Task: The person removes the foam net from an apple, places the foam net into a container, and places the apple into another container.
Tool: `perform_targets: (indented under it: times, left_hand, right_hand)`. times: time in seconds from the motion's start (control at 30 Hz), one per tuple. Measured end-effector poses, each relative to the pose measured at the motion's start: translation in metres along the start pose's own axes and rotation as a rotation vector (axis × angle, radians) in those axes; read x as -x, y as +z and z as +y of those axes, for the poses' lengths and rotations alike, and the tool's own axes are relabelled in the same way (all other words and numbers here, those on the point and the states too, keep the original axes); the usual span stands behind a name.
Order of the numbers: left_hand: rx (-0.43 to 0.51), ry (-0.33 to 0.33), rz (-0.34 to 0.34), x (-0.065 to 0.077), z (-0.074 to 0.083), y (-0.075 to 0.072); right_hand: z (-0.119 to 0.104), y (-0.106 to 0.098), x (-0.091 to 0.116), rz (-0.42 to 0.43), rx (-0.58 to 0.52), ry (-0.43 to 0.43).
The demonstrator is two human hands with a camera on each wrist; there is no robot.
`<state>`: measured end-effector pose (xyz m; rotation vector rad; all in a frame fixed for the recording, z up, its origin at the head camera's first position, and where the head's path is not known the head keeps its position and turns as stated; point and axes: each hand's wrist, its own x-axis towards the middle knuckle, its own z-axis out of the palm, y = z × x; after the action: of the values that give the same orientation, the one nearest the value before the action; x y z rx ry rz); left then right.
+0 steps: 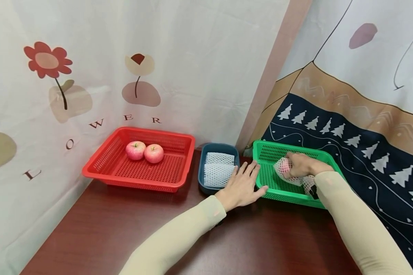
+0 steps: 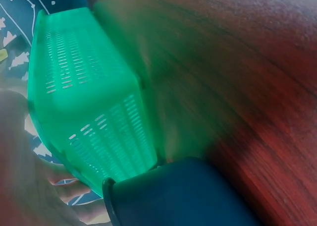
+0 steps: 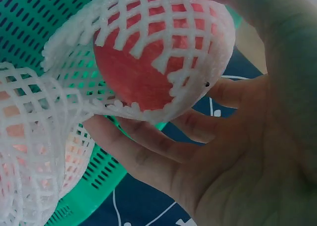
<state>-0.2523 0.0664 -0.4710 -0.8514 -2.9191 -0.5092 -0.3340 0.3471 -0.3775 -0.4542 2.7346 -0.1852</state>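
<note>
My right hand (image 1: 304, 165) grips a red apple (image 3: 131, 75) partly covered by a white foam net (image 3: 210, 47), inside the green basket (image 1: 289, 198). The thumb lies at the top of the fruit and the fingers curl under it in the right wrist view. Beside it in the basket is another netted fruit (image 3: 29, 146), partly hidden by my wrist in the head view. My left hand (image 1: 242, 187) is spread with straight fingers, over the gap between the blue container (image 1: 201, 172) and the green basket's near left corner.
White foam nets (image 1: 219, 173) lie in the blue container. To its left, a red basket (image 1: 134, 182) holds two bare apples (image 1: 135, 150). All three stand on a dark reddish-brown wooden table (image 1: 124, 221), with printed curtains (image 1: 199, 68) close behind and to the right.
</note>
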Motion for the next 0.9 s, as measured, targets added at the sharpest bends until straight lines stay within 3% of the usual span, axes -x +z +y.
perform_targets:
  times: [0.57, 0.9]
  left_hand:
    - [0.004, -0.008, -0.008, -0.002, -0.001, 0.001]
    - [0.026, -0.026, -0.026, 0.001, -0.001, 0.002]
  right_hand:
    - [-0.021, -0.012, 0.012, 0.147, -0.001, -0.073]
    - [-0.04, -0.007, 0.02, 0.206, -0.029, -0.118]
